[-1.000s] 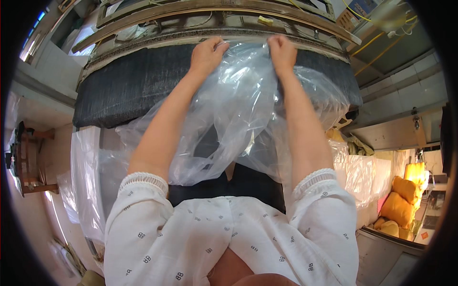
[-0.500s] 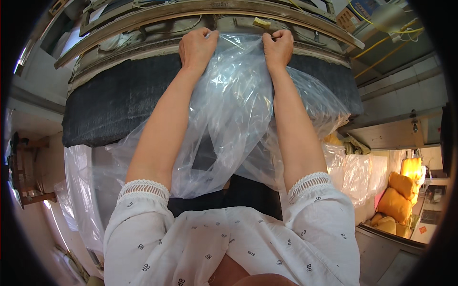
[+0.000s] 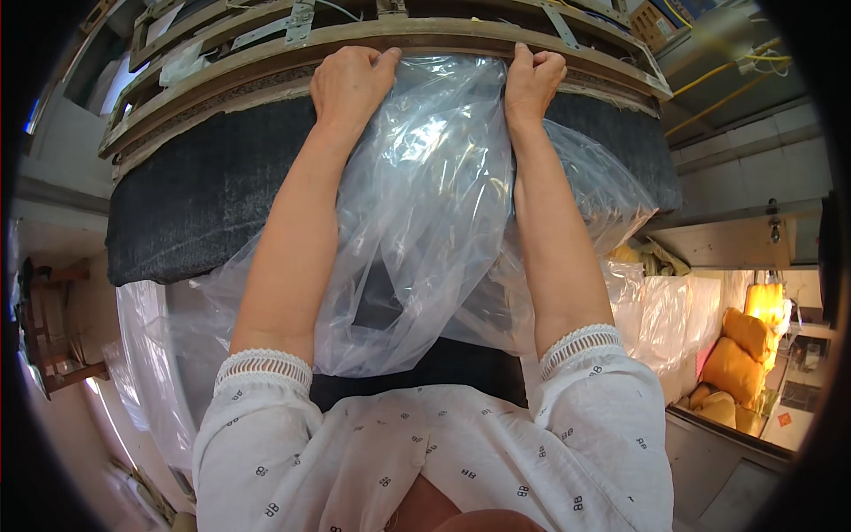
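A clear plastic sheet (image 3: 434,168), perhaps a large bag, hangs between my outstretched arms and bunches toward my lap. My left hand (image 3: 353,87) is closed on its far edge at the left, thumb against the fingers. At the right end of that edge, my right hand (image 3: 534,84) is closed too, pinching the film. The edge is stretched between both hands, right against a long wooden bar (image 3: 425,37). Beneath the sheet and my arms lies a padded dark cloth cover (image 3: 204,186) along the front of the bench.
Metal brackets (image 3: 300,22) and further slats belong to the wooden frame behind the bar. More clear film hangs at the left (image 3: 146,328) and right (image 3: 678,319). Yellow bundles (image 3: 740,355) lie low at the right, and yellow cables (image 3: 722,75) run at the upper right.
The wooden bar has come nearer, down to my fingertips, covering the gap and the small yellow piece behind them. My hands have moved slightly apart, still holding the plastic.
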`<state>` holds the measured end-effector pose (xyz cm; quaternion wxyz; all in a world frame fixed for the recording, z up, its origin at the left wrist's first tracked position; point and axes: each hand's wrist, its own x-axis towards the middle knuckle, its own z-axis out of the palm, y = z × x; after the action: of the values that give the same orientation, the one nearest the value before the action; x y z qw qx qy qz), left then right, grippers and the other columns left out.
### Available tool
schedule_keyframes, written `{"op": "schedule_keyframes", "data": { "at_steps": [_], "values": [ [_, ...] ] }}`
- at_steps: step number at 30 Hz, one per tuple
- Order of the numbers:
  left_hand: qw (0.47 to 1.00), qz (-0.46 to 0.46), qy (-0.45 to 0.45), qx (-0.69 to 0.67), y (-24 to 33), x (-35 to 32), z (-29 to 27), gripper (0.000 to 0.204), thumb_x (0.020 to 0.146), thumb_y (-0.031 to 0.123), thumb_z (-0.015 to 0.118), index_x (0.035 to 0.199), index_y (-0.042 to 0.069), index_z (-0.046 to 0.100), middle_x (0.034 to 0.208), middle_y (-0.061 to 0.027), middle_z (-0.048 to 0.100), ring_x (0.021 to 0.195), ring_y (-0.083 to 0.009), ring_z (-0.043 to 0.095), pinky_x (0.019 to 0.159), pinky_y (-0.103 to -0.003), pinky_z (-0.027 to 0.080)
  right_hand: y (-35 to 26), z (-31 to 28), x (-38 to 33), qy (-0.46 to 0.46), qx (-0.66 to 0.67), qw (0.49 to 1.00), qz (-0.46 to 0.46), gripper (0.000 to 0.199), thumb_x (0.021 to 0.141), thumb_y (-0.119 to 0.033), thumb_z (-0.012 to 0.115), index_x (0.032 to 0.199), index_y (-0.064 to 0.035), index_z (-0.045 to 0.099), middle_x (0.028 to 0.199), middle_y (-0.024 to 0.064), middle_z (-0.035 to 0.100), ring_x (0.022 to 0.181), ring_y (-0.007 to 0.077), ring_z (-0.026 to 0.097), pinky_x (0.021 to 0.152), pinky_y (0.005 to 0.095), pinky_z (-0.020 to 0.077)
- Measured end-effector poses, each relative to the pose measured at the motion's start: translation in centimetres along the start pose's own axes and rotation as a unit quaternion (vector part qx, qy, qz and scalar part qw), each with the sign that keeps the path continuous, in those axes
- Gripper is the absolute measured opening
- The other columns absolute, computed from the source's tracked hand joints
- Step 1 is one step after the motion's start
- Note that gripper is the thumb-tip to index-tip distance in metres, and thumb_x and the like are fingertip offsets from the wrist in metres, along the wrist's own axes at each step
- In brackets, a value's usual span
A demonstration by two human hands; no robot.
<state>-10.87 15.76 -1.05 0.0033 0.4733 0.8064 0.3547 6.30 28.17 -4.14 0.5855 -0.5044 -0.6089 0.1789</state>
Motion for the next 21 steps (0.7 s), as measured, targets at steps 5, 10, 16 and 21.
{"op": "schedule_keyframes", "data": {
  "at_steps": [5, 10, 16, 21],
  "values": [
    [1.0, 0.011, -0.001, -0.004, 0.2, 0.0, -0.1, 0.05, 0.077, 0.056, 0.05, 0.077, 0.01, 0.069, 0.07, -0.0142, 0.063, 0.072, -0.0333, 0.06, 0.067, -0.04, 0.046, 0.1, 0.0, 0.7, 0.01, 0.023, 0.999, 0.032, 0.031, 0.08, -0.029, 0.054, 0.083, 0.0004, 0.044, 0.096, 0.019, 0.041, 0.092, 0.0338, 0.041, 0.083, 0.0393, 0.033],
    [0.954, 0.102, -0.001, -0.283, -0.4, -0.8, 0.1, 0.026, 0.081, 0.028, 0.058, 0.082, 0.003, 0.066, 0.065, -0.0097, 0.061, 0.06, -0.0156, 0.057, 0.059, -0.028, 0.044, -0.9, -2.1, -0.6, -0.071, -0.233, 0.97, 0.004, 0.032, 0.081, -0.032, 0.056, 0.084, 0.0004, 0.056, 0.099, 0.0144, 0.05, 0.09, 0.0239, 0.048, 0.078, 0.033, 0.0363],
    [0.902, 0.134, -0.071, -0.405, -0.2, -3.1, -6.0, 0.021, 0.083, 0.021, 0.061, 0.088, 0.001, 0.063, 0.076, 0.0037, 0.057, 0.069, -0.0055, 0.048, 0.063, -0.019, 0.039, -7.2, -11.8, -1.3, -0.371, 0.259, 0.89, 0.059, 0.019, 0.084, -0.021, 0.056, 0.085, -0.0028, 0.06, 0.079, -0.0026, 0.059, 0.078, 0.0042, 0.051, 0.077, 0.0194, 0.0388],
    [0.902, 0.342, 0.119, -0.237, 9.0, -5.6, -10.6, 0.03, 0.071, 0.02, 0.071, 0.096, 0.005, 0.062, 0.091, -0.0047, 0.058, 0.085, -0.0175, 0.054, 0.071, -0.029, 0.043, -11.4, -16.6, -2.5, -0.371, 0.282, 0.884, 0.019, 0.012, 0.084, -0.015, 0.055, 0.08, -0.0041, 0.059, 0.078, -0.0028, 0.059, 0.076, 0.0034, 0.05, 0.071, 0.0181, 0.0388]
  ]
}}
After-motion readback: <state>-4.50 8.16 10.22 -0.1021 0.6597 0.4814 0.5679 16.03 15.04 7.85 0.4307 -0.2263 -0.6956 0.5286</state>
